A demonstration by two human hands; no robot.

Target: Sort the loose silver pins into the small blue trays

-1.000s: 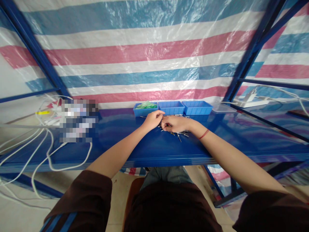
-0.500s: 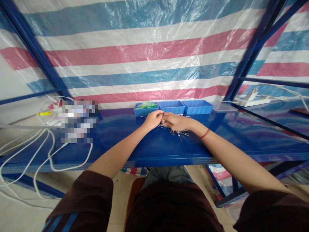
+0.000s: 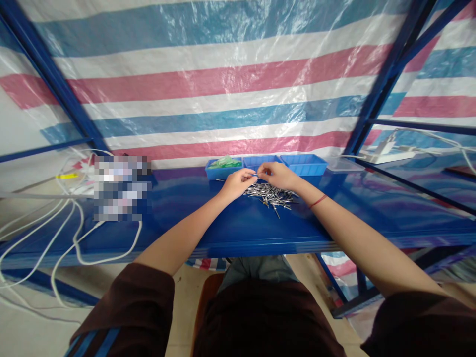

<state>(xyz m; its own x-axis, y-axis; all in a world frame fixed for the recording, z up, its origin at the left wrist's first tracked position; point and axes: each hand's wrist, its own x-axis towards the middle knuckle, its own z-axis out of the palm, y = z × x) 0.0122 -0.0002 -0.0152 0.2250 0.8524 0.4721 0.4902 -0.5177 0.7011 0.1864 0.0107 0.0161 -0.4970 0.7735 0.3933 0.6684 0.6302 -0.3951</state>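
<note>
Up and back goes the right hand (image 3: 279,174), lifted off the heap of slim metal pieces (image 3: 273,195) it was covering half a second ago, and now that pile lies in plain sight just right of the frame's centre! Left hand (image 3: 238,183) has barely shifted, parked at the pile's upper-left edge. And the two meet, dead centre: thumb and finger of each look pinched together on a small piece (image 3: 256,174), one hand at either end, though it's too tiny to read exactly what it is. So the step in hand, by my judgement, is close two-handed fingertip work on a single piece, with the heap waiting on the blue bench (image 3: 230,228) below. Behind, a row of bins: green packets (image 3: 226,161) in the left bin (image 3: 223,172), the middle bin (image 3: 250,163) partly masked by the right hand, the right bin (image 3: 307,170) standing just beyond it. What the next move calls for, I'd say: a light, steady pinch, both ends kept in line, and fingers clear of those loose pieces underneath.
</note>
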